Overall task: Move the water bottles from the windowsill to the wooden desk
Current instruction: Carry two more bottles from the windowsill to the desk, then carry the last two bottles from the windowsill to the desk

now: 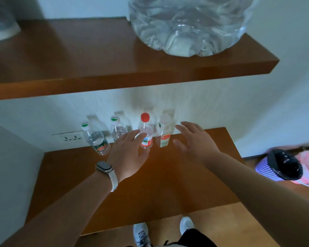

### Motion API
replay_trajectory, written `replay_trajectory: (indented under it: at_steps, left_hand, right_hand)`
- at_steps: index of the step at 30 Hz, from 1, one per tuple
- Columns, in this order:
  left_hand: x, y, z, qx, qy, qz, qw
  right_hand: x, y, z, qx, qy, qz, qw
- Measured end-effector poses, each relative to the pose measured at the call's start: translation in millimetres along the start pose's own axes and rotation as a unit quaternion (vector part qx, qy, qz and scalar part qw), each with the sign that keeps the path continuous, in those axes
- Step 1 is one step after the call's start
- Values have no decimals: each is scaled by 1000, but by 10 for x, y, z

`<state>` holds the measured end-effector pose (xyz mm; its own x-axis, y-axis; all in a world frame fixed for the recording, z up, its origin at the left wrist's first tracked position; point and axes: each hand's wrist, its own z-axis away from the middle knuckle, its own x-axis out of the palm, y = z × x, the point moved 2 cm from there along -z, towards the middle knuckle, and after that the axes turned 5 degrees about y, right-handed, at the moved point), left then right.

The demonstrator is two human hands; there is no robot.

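Observation:
Several small clear water bottles stand in a row at the back of the wooden desk (161,184), against the wall. From the left: a green-capped bottle with a red-green label (96,139), a second green-capped bottle (117,130), a red-capped bottle (146,134), and a white-capped bottle (164,134). My left hand (130,152), with a watch on its wrist, hovers open just in front of the red-capped bottle and partly covers it. My right hand (194,139) is open just right of the white-capped bottle, fingers spread. Neither hand holds anything.
A wooden shelf (96,68) hangs above the desk and carries a large clear water jug (187,24). A wall socket (70,138) sits left of the bottles. On the floor to the right stands a purple bin (278,166) with a black liner. My shoes show below.

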<state>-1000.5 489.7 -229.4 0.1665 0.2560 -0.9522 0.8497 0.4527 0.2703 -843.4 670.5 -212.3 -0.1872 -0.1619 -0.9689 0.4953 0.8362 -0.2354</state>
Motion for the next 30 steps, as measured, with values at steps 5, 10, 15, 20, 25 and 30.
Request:
replay_trajectory:
  at_steps: [5, 10, 15, 20, 25, 30]
  left_hand:
    - [-187, 187, 73, 14, -8, -77, 997]
    - [-339, 493, 227, -29, 19, -105, 994]
    - [-431, 989, 391, -62, 42, -160, 984]
    - [-498, 1369, 729, -136, 66, -190, 970]
    - [-686, 1594, 1251, -200, 93, -204, 954]
    - [-907, 1672, 1797, -275, 106, -211, 932]
  right_hand:
    - [-182, 37, 59, -78, 20, 36, 996]
    - [-351, 159, 160, -146, 32, 17, 989]
    - [-583, 319, 341, -213, 38, 10, 976]
    - [-667, 358, 510, -288, 18, -6, 957]
    - [-720, 71, 699, -370, 13, -27, 928]
    - [-814, -377, 927, -448, 29, -70, 891]
